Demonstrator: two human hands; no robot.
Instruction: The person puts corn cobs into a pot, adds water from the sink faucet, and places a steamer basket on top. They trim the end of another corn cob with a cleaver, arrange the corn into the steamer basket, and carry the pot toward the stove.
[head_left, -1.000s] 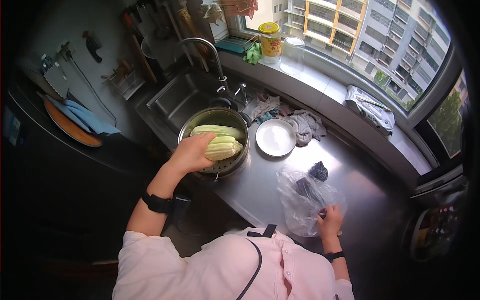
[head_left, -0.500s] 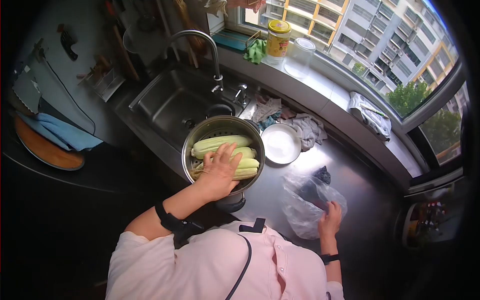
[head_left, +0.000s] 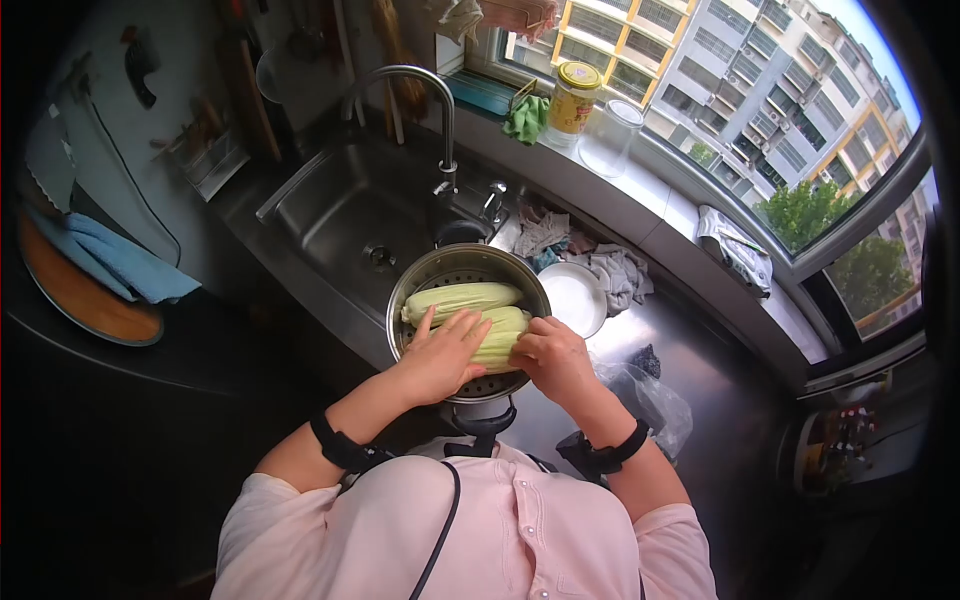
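Note:
A steel steamer pot (head_left: 400, 282) with a perforated base stands on the counter near the sink. Several pale green corn ears (head_left: 465, 298) lie side by side in it. My left hand (head_left: 440, 360) rests with spread fingers on the nearer corn. At the pot's right side, my right hand (head_left: 552, 355) has its fingers bent together on the right end of the nearer corn. A clear plastic bag (head_left: 655, 400) lies beyond my right forearm, partly covered by it. Just right of the pot is a white plate (head_left: 574, 298).
Behind the pot are a sink (head_left: 350, 215) and a tall faucet (head_left: 450, 120). Crumpled cloths (head_left: 620, 275) lie by the plate. On the window sill stand a yellow-lidded jar (head_left: 572, 100) and a clear jar (head_left: 610, 138). One pot handle (head_left: 480, 420) points toward me.
My right hand has left the plastic bag and come to the corn in the pot. My left hand has gone from gripping corn to lying spread on it. The pot appears further right and lower.

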